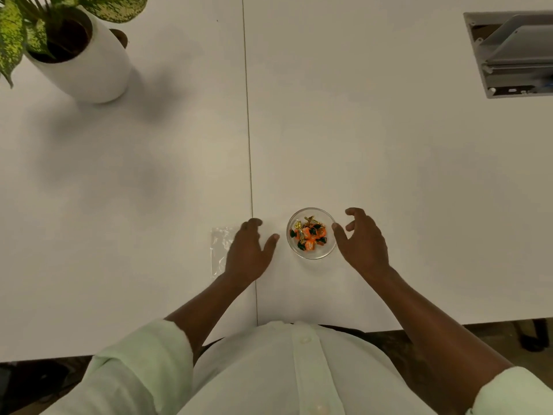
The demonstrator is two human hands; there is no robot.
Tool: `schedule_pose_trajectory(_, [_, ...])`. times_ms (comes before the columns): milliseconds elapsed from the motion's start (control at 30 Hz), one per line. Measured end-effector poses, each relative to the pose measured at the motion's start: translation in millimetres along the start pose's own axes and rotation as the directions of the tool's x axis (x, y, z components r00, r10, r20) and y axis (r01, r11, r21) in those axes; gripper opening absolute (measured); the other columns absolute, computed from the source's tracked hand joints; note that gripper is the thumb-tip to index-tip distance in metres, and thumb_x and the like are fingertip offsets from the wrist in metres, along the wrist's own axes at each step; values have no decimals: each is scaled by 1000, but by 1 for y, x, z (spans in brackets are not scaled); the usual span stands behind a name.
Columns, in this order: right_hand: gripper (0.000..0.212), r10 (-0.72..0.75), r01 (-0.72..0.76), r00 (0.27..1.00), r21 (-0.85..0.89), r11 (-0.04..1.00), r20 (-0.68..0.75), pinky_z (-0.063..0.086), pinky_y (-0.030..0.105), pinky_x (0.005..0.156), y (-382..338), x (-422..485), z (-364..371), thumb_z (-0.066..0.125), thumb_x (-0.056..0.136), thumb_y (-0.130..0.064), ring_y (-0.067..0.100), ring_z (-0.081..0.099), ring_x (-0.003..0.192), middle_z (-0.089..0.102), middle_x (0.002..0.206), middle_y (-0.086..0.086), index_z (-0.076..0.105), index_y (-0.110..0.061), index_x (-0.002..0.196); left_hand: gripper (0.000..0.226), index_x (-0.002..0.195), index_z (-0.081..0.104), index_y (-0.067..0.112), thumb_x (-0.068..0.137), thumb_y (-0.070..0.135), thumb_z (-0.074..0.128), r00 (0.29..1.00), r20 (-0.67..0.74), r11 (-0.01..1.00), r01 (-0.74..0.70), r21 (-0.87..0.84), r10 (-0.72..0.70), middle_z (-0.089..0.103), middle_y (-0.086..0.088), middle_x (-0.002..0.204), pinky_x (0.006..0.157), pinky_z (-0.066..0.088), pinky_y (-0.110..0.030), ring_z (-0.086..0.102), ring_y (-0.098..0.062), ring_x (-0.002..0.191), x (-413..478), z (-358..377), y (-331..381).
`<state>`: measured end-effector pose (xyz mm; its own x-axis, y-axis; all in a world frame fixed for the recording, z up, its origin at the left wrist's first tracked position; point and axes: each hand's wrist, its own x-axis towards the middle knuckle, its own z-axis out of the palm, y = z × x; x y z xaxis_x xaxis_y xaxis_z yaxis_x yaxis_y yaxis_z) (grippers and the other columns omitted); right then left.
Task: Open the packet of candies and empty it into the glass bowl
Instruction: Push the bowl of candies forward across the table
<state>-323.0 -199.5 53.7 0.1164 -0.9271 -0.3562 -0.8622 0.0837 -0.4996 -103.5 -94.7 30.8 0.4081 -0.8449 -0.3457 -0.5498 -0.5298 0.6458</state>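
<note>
We look down on a white table (389,145) with a seam running from the far edge toward the person; a good deal is cut off or unclear. The plant pot (86,64) at the far left loses its leaves to the frame's edge; the grey hatch (514,55) let into the table at the far right is cropped, and we cannot make out what sits inside it. The clear packet (220,250) lies flat on the table left of the seam; it is so pale that its edges are hard to trace, and its right part is hidden beneath the left hand (247,256), so we cannot tell whether the hand presses on it or merely hangs above it; we see no candies in the part that shows. The left hand's fingers are loosely spread with the thumb stretched toward the bowl, gripping nothing that we can see.

The glass bowl (327,253) stands just right of the seam, between the two hands, and holds the candies (309,235), a small heap of orange, dark green and gold wrappers. The right hand (363,244) is just beside the bowl's right rim; its fingers are apart and curled, the thumb tip at or very near the rim, though we cannot tell whether it touches. Pale green sleeves (143,363) are rolled above both forearms.
</note>
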Motion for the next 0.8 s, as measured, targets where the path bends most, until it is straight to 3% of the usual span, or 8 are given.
schedule_pose_trajectory(100, [56,83,-84,981,0,996,175,51,39,90,6,1,3,58,98,-44,29,67,109,75,105,7,45,-18,146,60,143,42,12,97,48,55,987,160,1000,-1,-27,5,65,-7,104,80,50,-34,65,-23,93,12,16,23])
schedule_pose_trajectory(167, [54,97,-102,954,5,995,285,54,41,94,7,0,8,54,101,-39,32,69,108,77,102,10,40,-19,150,60,145,37,11,98,44,53,969,245,999,34,-6,-31,71,-12,104,85,55,-42,68,-31,100,17,24,32])
schedule_pose_trajectory(233, [50,69,-79,939,17,997,336,56,45,92,9,-5,12,50,103,-32,37,70,103,76,104,16,39,-18,150,50,141,39,10,99,34,53,960,279,999,20,30,-28,72,-17,111,81,56,-43,69,-35,100,17,31,38])
schedule_pose_trajectory(400, [42,53,-83,941,76,994,333,58,47,91,7,-7,20,46,104,-19,38,73,100,74,113,22,43,-12,146,41,134,41,7,99,23,53,965,260,998,11,68,-28,70,-19,112,76,57,-43,70,-36,96,15,38,43])
schedule_pose_trajectory(600, [38,32,-66,951,102,993,307,58,49,91,-8,6,12,45,105,-20,39,73,101,73,112,24,46,-9,142,42,137,42,8,98,20,52,978,204,998,45,34,-51,71,-18,113,79,61,-47,71,-33,93,26,29,50])
schedule_pose_trajectory(800, [39,-38,12,975,121,993,218,57,50,92,-44,45,-11,45,105,-21,41,72,102,73,111,25,47,-7,142,43,139,43,8,97,16,51,997,83,1000,1,-27,1,70,-20,118,73,54,-34,70,-34,97,66,4,76])
